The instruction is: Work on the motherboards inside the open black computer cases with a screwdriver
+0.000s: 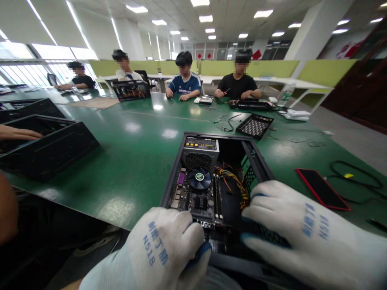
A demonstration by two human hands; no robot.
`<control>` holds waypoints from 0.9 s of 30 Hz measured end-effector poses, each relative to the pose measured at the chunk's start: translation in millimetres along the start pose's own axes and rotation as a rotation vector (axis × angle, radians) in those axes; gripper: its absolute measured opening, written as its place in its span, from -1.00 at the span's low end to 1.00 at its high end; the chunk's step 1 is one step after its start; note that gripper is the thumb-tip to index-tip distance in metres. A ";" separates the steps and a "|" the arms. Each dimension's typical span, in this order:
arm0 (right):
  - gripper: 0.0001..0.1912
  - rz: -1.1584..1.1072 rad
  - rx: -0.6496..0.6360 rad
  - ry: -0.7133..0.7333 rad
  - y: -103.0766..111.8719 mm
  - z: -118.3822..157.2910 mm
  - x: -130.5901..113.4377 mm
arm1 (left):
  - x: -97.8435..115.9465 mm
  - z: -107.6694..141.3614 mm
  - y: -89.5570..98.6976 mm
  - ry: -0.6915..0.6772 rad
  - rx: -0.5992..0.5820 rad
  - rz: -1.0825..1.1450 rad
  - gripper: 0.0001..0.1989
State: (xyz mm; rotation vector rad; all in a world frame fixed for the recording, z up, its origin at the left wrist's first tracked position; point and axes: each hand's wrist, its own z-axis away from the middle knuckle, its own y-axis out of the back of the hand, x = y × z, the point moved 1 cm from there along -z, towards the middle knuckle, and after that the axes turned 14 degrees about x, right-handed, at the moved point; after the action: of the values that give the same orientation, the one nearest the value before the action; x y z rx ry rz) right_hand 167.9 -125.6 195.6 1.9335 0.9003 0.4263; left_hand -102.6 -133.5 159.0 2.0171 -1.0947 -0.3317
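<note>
An open black computer case (174,171) lies at the near edge of the green table. Inside it are a power supply (200,155), a round cooling fan (199,178) on a motherboard (202,202), and a bundle of coloured wires (234,179). My left hand (169,245), in a white glove with blue print, is closed on the near edge of the case. On the right side, my gloved right hand (278,213) grips the case near its front corner, thumb and fingers either side of the rim. Both hands' fingertips are partly hidden.
A phone-like black slab with a red edge (323,189) and a black cable (359,177) lie at right. Beyond my case is a black perforated tray (254,125). At left, another person's hand (19,132) reaches into a black case (60,145). Several people sit opposite.
</note>
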 end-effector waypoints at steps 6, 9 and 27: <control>-0.70 0.228 -0.316 0.140 -54.8 -55.7 21.5 | 5.4 -7.0 10.0 0.029 -0.037 -0.020 -0.81; -0.66 0.307 -0.512 0.182 -77.9 -78.4 17.8 | 6.0 -8.1 11.4 0.039 -0.038 -0.021 -0.81; -0.76 0.280 -0.597 0.279 -105.4 -96.6 27.0 | 3.8 -0.2 5.9 0.052 -0.002 -0.043 -0.82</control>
State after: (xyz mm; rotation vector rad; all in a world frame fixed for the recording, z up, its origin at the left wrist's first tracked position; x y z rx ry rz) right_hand 82.9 -15.8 152.3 1.4615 0.5774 1.0253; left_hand -103.7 -138.2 164.1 2.0384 -1.0199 -0.3003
